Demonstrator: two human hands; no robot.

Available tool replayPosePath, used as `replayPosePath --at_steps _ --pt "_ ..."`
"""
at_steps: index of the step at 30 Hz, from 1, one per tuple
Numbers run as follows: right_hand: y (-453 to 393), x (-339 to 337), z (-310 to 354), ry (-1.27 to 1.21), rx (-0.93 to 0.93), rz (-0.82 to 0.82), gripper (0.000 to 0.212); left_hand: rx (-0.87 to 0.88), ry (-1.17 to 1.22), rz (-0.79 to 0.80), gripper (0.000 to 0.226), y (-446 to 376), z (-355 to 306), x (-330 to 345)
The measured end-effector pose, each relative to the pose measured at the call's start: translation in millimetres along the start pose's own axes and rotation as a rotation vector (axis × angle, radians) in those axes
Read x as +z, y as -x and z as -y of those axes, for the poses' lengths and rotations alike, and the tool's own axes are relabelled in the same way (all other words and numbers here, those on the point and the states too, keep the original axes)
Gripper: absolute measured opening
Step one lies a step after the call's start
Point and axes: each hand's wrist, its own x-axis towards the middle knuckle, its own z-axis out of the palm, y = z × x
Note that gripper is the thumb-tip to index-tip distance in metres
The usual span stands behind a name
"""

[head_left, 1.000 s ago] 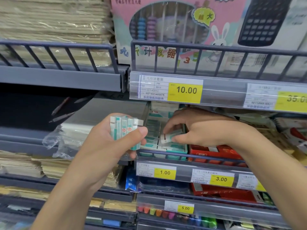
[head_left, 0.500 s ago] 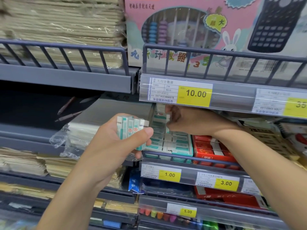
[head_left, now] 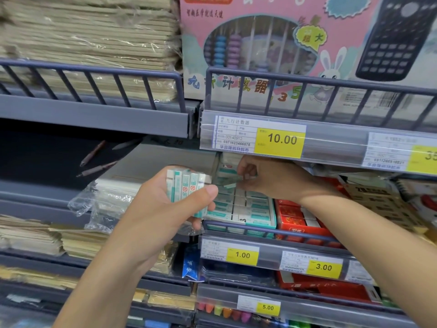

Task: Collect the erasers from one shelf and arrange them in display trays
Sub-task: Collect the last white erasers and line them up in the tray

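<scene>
The left hand (head_left: 165,209) grips a row of erasers (head_left: 186,185) upright, a ready supply; the right hand (head_left: 267,178) pinches one eraser (head_left: 230,185) over the far display tray (head_left: 246,209), seemingly placing it.

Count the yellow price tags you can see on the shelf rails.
5: 10.00 and a cut-off one on top; 1.00, 3.00 below; 5.00 lowest.

Grey metal shop shelves (head_left: 94,117) with railed fronts carry yellow price tags (head_left: 280,140) under even indoor light.
</scene>
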Motion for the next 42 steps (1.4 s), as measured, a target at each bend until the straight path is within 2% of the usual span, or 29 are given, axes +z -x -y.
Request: replayPosePath --at_steps 4,10,16,23,25,28,30,32,34,37,40,42 --pt "-1 3 5 0.119 0.011 0.006 0.020 0.000 0.003 0.003 0.030 -1 0 0" --pt "-11 8 19 0.127 -0.020 -0.017 0.015 0.010 0.015 -0.001 0.023 -1 0 1" --pt "-13 11 13 0.039 0.000 -0.002 0.019 0.010 0.012 -0.001 0.034 0 2 -1" --pt "-14 12 15 0.075 -0.092 0.007 0.017 0.008 0.000 -0.014 0.036 1 3 0" --pt "-10 9 13 -0.007 -0.034 0.009 0.016 0.006 0.005 -0.004 0.037 2 3 0" --pt "1 0 9 -0.089 -0.003 -0.053 0.031 0.002 -0.014 0.008 0.038 3 2 2" --pt "14 -6 10 -0.164 -0.003 -0.062 0.032 0.001 -0.011 0.011 0.037 5 1 4" --pt "34 -11 17 -0.406 -0.046 -0.017 0.025 -0.004 0.004 0.015 0.036 6 0 7" --pt "54 -13 29 -0.549 -0.155 0.033 0.032 -0.003 0.005 0.028 0.033 7 -2 10" --pt "70 -7 46 -0.638 -0.223 0.044 0.039 0.008 0.007 0.047 0.030 8 -4 16" --pt "74 -1 51 -0.717 -0.217 -0.012 0.033 -0.004 0.022 0.041 0.038 10 -5 22" --pt "75 -1 49 -0.741 -0.219 -0.037 0.029 -0.002 0.038 0.034 0.035 12 -5 24"
